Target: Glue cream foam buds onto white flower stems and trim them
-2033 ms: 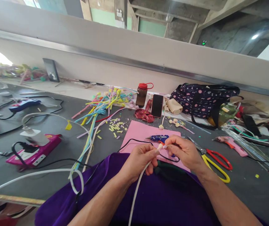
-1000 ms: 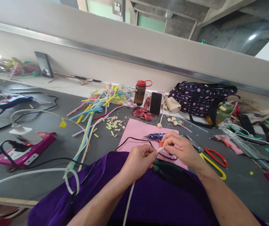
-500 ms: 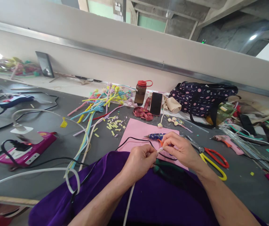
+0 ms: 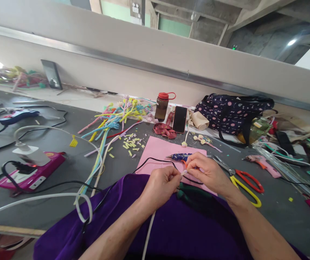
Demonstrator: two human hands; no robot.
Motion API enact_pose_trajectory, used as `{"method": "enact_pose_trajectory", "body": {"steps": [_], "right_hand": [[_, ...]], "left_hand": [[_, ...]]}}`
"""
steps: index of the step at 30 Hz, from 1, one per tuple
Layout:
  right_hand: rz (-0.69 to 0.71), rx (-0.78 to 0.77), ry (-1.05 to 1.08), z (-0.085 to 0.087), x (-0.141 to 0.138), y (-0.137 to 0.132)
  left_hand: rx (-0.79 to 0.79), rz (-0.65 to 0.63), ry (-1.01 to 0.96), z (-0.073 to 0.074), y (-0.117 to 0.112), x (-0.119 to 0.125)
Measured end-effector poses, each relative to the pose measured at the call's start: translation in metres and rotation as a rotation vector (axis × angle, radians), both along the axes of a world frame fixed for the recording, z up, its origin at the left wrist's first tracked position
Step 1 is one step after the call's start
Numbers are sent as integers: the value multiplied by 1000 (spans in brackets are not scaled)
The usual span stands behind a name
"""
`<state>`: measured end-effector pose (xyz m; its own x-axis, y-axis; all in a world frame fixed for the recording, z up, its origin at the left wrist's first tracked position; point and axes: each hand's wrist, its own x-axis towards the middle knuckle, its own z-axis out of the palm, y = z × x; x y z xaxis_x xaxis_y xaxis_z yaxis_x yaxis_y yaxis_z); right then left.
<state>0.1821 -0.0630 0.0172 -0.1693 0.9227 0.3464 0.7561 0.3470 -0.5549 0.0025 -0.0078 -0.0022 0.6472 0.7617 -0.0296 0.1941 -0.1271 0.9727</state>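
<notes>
My left hand is closed in a pinch around a small whitish-lilac fuzzy piece. The fingertips of my right hand pinch the same piece from the other side, so the two hands nearly meet. Fingers hide most of its shape. Below my left hand a pale, thin stem or cord runs down over the purple garment; whether it joins the piece is hidden. Just beyond my hands a blue patterned glue gun with an orange trigger lies on a pink sheet. Dark green-handled pliers rest close to my lap.
Scissors with red and yellow handles lie right, near a pink glue gun. Left are a magenta power strip, loose cables, fuzzy coloured stems and cut bits. A bottle, phone and bag stand behind.
My hands stay nearly in place, with slight finger movement around the small piece. At the far right edge, what looks like another person's hand has come into view.
</notes>
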Motion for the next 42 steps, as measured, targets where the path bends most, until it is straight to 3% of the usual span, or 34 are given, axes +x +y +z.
{"method": "enact_pose_trajectory", "body": {"steps": [10,16,22,42], "right_hand": [[-20,18,56,2,4,0],[-45,27,181,2,8,-1],[95,-157,311,6,-1,-7],[132,-170,263,4,-8,-7]], "left_hand": [[-36,37,-20,-2,3,-1],[-381,-110,-119,-7,9,-5],[-582,-204,-193,-6,14,-8],[-657,-252,-235,-6,14,-7]]}}
